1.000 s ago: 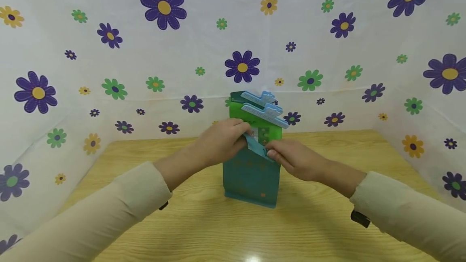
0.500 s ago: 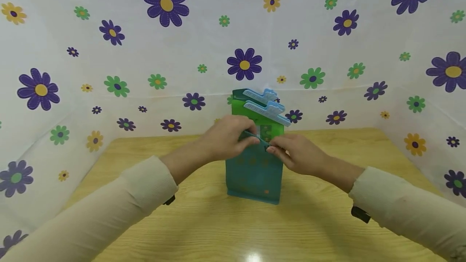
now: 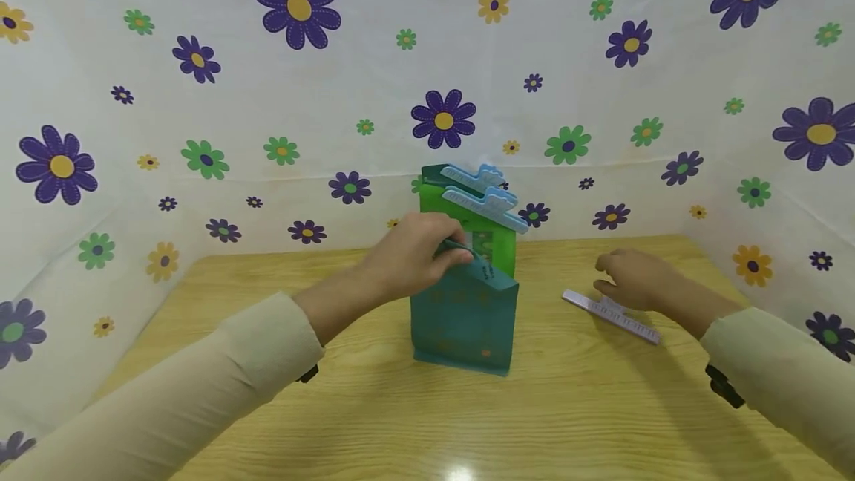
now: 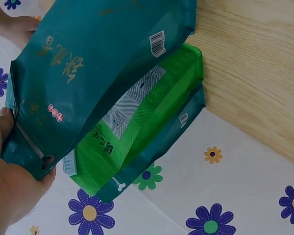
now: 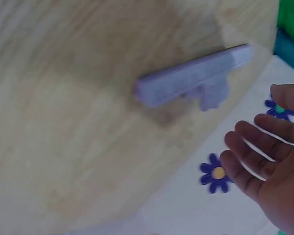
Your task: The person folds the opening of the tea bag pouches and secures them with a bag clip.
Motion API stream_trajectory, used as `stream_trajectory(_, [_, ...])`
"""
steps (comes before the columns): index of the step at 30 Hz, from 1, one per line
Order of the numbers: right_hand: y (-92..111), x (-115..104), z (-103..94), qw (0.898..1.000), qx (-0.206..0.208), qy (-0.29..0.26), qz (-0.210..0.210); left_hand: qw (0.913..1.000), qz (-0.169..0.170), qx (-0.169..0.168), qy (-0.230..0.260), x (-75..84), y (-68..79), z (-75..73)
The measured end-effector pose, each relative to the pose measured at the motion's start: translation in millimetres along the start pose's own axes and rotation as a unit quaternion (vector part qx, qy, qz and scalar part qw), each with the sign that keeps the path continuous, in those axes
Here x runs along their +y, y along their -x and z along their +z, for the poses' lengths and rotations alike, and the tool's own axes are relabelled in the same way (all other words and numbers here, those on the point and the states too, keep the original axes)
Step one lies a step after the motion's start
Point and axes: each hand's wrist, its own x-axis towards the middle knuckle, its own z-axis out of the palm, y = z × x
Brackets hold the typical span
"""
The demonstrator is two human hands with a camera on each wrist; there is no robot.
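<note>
A teal foil bag (image 3: 461,329) stands upright on the table, its top folded over. At the fold's left end, my left hand (image 3: 417,254) pinches it between thumb and fingers; the left wrist view shows gold characters on the bag (image 4: 98,63). To the right lies a long lilac bag clip (image 3: 621,319). My right hand (image 3: 634,279) hovers just over its handle, holding nothing. In the right wrist view, the fingers of the right hand (image 5: 272,156) are loosely spread, apart from the clip (image 5: 191,76).
Behind the teal bag stand a bright green bag (image 3: 433,203) and another dark teal bag (image 3: 434,172). Light blue clips cross their tops, a nearer clip (image 3: 487,208) and a farther clip (image 3: 470,179). A flowered white cloth (image 3: 374,80) walls the wooden table (image 3: 300,421).
My right hand has let go of the teal bag's fold and moved right to the lilac clip. The left hand still pinches the fold, having shifted its grip slightly.
</note>
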Motion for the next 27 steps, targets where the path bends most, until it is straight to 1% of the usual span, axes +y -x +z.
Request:
stream_trajectory(3, [6.9,14.8,12.7,0.999,-0.038,-0.012,0.037,1.0,-0.004,0.005,0.001,0.7,-0.8,1.5])
stream_trajectory(6, [11.3,22.3,23.9,0.996,-0.058,-0.042,0.046,0.9999,-0.007,0.007,0.002,1.1,-1.0,2.2])
stream_trajectory(8, [12.7,23.9,27.8,0.996,-0.056,-0.061,0.043,0.9999,-0.007,0.007,0.002,1.1,-1.1,2.3])
stream_trajectory(11, [11.5,23.8,27.3,0.996,-0.033,-0.081,0.028,0.9999,-0.007,0.009,0.004,0.9,-0.8,2.0])
stream_trajectory(14, [8.2,19.7,18.7,0.995,-0.005,-0.099,0.01,0.9999,-0.008,0.01,0.008,1.0,0.1,1.4])
stream_trajectory(17, [5.5,12.1,5.2,0.991,0.018,-0.133,-0.003,0.9998,-0.008,0.01,0.012,1.1,0.5,1.3])
stream_trajectory(19, [4.8,5.3,-4.9,0.986,0.029,-0.161,0.005,0.9998,-0.005,0.01,0.013,1.0,0.3,1.5])
stream_trajectory(23, [5.1,-13.7,-24.7,0.972,0.046,-0.227,0.032,0.9999,-0.004,0.01,0.012,0.8,0.1,1.3])
stream_trajectory(25, [5.7,-24.3,-33.0,0.966,0.053,-0.249,0.043,0.9999,-0.005,0.008,0.013,0.4,0.3,0.9])
stream_trajectory(27, [6.4,-33.9,-39.9,0.96,0.063,-0.267,0.046,0.9999,-0.002,0.005,0.014,-0.6,0.6,0.4])
